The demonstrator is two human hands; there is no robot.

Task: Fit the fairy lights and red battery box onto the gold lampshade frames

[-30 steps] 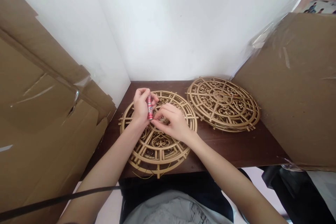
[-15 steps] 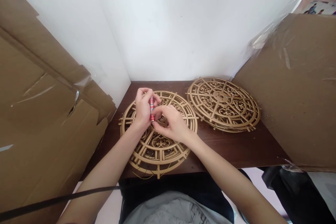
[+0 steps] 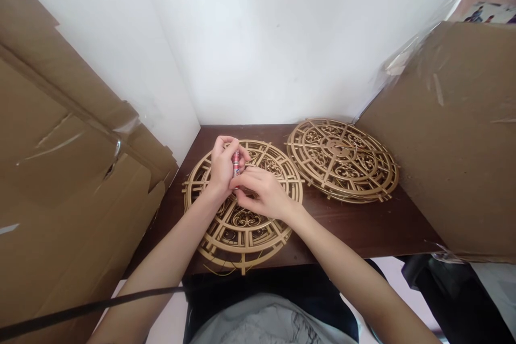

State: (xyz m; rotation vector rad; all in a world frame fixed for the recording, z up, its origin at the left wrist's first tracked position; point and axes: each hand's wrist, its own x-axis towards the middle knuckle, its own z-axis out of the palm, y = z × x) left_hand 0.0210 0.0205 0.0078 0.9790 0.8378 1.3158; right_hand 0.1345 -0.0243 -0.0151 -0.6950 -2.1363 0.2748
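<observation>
My left hand is closed around a slim red cylinder with silvery and white bands, held roughly upright; its exact kind is too small to make out. The curled fingers of my right hand pinch at the lower end of this cylinder and hide part of it. Both hands are above a stack of round, gold-coloured openwork lattice panels with scrollwork between their spokes. My wrists and forearms cover parts of the stack.
Another stack of gold lattice discs lies at the back right of the dark brown table. Cardboard sheets stand on the left, with a taped cardboard panel on the right. A white wall rises behind.
My right fingers have come in to the lower end of the cylinder and now cover it. My left hand has shifted slightly right with the cylinder. Both lattice stacks have stayed put.
</observation>
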